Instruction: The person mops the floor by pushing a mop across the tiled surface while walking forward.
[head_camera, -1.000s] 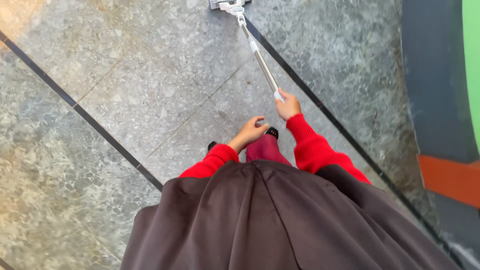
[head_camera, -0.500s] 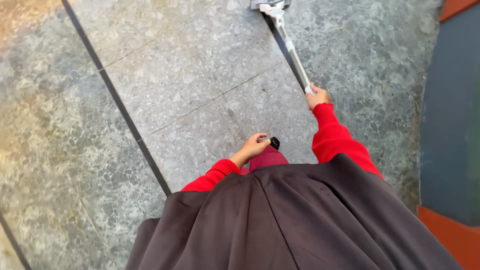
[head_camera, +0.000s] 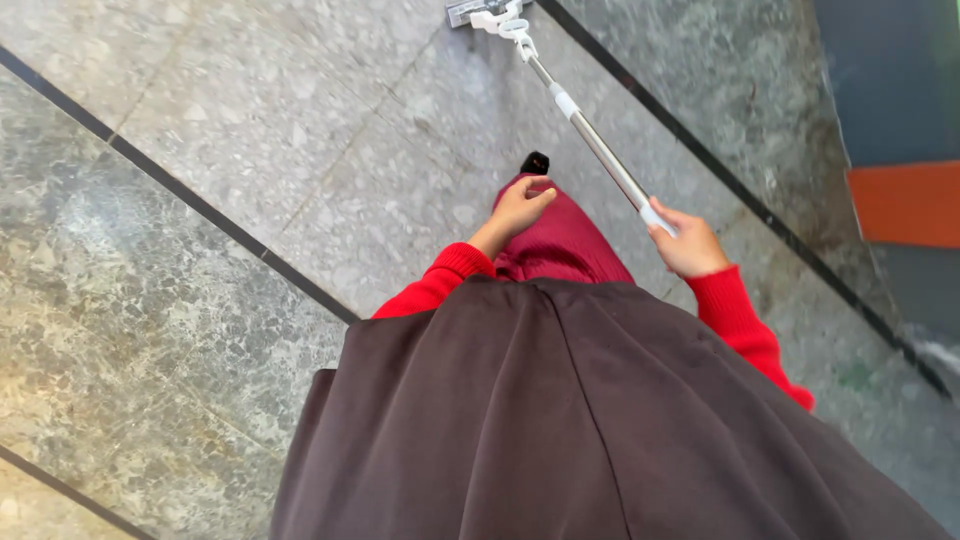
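On the left I see the grey stone floor (head_camera: 200, 300), with dark joint lines that run from 10 o'clock to 4 o'clock. My left hand (head_camera: 520, 208) hangs free above my dark red trouser leg (head_camera: 560, 245); the fingers are loosely curled and they grasp nothing. At 12 o'clock from this hand the black toe of my shoe (head_camera: 536, 162) shows. My right hand (head_camera: 688, 243) is clenched around the lower end of the mop handle (head_camera: 590, 135), a metal pole that goes up toward 11 o'clock. At its far end the flat mop head (head_camera: 478, 12) lies on the floor at the top edge. My dark brown apron (head_camera: 560, 430) fills the bottom. At 2 o'clock stands a blue wall with an orange band (head_camera: 905, 205).
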